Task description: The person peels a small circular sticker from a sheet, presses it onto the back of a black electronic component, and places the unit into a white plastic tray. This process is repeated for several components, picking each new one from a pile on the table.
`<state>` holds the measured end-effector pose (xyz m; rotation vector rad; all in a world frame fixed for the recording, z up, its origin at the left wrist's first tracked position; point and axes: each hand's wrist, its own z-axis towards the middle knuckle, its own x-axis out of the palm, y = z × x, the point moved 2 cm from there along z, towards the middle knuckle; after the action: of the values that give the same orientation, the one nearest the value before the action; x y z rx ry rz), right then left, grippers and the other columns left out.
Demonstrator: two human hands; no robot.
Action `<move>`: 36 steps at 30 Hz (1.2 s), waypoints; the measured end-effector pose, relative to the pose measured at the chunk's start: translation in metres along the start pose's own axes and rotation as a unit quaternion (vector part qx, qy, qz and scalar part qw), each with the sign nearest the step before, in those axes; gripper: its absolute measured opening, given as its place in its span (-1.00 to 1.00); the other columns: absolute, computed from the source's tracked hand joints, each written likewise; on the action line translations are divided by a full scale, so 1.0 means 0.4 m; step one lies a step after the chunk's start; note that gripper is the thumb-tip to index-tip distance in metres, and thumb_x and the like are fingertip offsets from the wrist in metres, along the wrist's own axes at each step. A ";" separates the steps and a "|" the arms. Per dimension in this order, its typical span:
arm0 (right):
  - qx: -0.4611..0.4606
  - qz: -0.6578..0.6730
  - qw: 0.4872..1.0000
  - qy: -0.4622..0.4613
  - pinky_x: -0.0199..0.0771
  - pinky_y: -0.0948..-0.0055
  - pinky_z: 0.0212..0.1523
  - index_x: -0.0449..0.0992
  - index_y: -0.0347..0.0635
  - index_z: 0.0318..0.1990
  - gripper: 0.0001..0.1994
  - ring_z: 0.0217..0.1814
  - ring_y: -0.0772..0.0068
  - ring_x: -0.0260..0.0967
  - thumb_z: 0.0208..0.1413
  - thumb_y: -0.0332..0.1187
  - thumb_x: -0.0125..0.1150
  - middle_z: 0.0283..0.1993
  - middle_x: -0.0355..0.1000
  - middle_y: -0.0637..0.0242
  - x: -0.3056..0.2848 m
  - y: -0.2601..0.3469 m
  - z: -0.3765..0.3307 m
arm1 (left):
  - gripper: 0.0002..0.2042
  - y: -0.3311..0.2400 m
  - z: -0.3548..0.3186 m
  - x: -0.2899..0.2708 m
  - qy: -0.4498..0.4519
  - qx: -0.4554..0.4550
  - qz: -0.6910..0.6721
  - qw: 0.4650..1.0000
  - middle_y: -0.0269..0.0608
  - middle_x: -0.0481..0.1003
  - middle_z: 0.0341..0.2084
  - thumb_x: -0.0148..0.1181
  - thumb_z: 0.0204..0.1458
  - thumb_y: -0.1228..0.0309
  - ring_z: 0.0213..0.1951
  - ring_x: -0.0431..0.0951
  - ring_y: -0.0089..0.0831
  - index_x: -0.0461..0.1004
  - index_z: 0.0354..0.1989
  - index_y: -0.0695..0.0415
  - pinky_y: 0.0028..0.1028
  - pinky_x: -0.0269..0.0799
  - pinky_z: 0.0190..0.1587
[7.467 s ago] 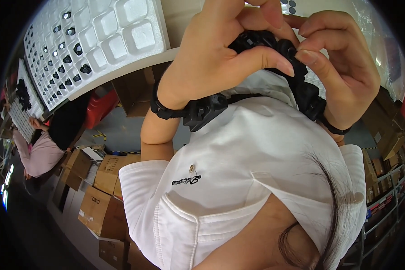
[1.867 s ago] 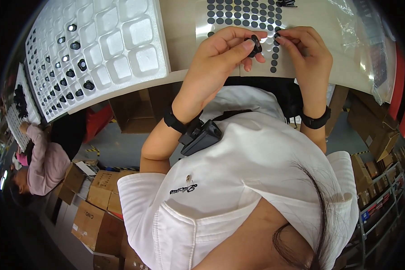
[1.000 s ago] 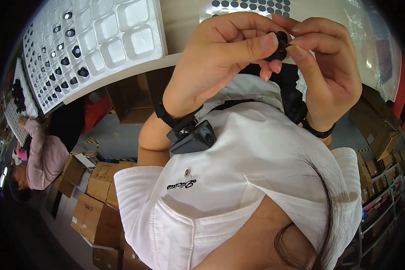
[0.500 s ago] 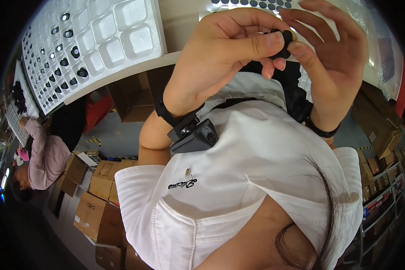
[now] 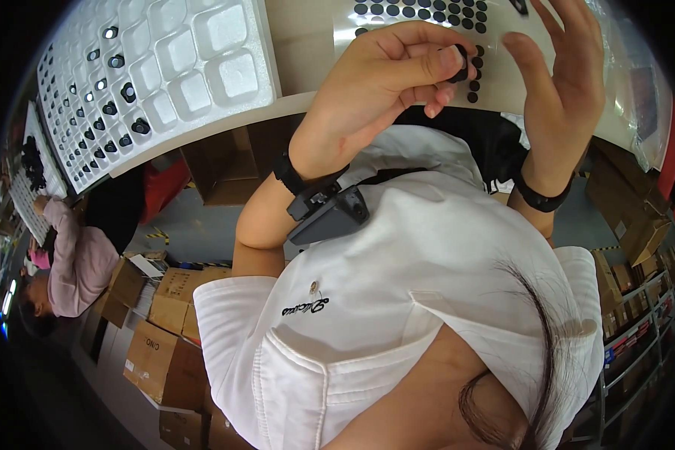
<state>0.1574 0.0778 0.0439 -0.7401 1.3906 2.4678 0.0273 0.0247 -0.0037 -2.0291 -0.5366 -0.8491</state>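
Observation:
My left hand [image 5: 405,71] pinches a small black rounded part [image 5: 460,64] between thumb and fingers, above the bench. To its right, my right hand [image 5: 566,82] is raised with thumb and fingers apart; its upper fingertips run out of the picture. A small dark object [image 5: 519,7] shows at the top edge by those fingers; whether they touch it I cannot tell. Beneath and behind my left hand lies a pale sheet [image 5: 343,24] with rows of black round dots [image 5: 424,13], partly hidden by the hand.
A white foam tray [image 5: 268,56] on the left holds several small black parts [image 5: 128,92] in its pockets. Clear plastic film [image 5: 641,97] lies at the right. Cardboard boxes [image 5: 161,364] stand below the bench. A person in a pink top [image 5: 86,262] works at the far left.
My right hand has come away from the black part and moved up and slightly right, its fingers spreading. My left hand keeps the part, shifted slightly, and more of the dotted sheet shows.

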 end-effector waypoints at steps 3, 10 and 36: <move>0.060 0.018 0.998 0.000 0.26 0.49 -0.15 0.37 -0.36 -0.23 -0.71 -0.19 0.41 0.29 -0.20 -0.60 0.17 -0.23 0.31 0.22 -0.008 -0.041 -0.029 | -0.80 0.009 0.008 -0.007 -0.003 0.018 0.017 1.000 -0.25 0.40 -0.43 0.04 0.00 0.44 -0.52 0.35 -0.58 0.36 -0.22 0.27 -0.61 0.32 -0.44; 0.171 -0.022 0.978 0.119 0.27 0.64 -0.36 0.45 -0.30 -0.37 -0.87 -0.42 0.58 0.27 -0.17 -0.58 0.14 -0.39 0.36 0.37 -0.004 -0.091 -0.078 | -0.82 0.031 0.028 -0.010 0.007 0.059 0.018 0.998 -0.25 0.40 -0.42 -0.02 0.03 0.49 -0.48 0.37 -0.56 0.35 -0.22 0.30 -0.58 0.36 -0.38; 0.224 0.218 0.948 0.058 0.23 0.65 -0.28 0.40 -0.40 -0.46 -0.94 -0.32 0.55 0.23 -0.14 -0.61 0.12 -0.31 0.31 0.34 -0.035 -0.130 -0.082 | -0.82 0.024 0.024 -0.015 0.015 0.070 0.030 0.997 -0.21 0.42 -0.40 -0.03 0.03 0.49 -0.41 0.39 -0.55 0.35 -0.22 0.31 -0.59 0.34 -0.31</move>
<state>0.2015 0.0786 -0.0010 -0.5203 2.2639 2.2677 0.0330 0.0273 -0.0174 -1.8925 -0.5030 -0.7822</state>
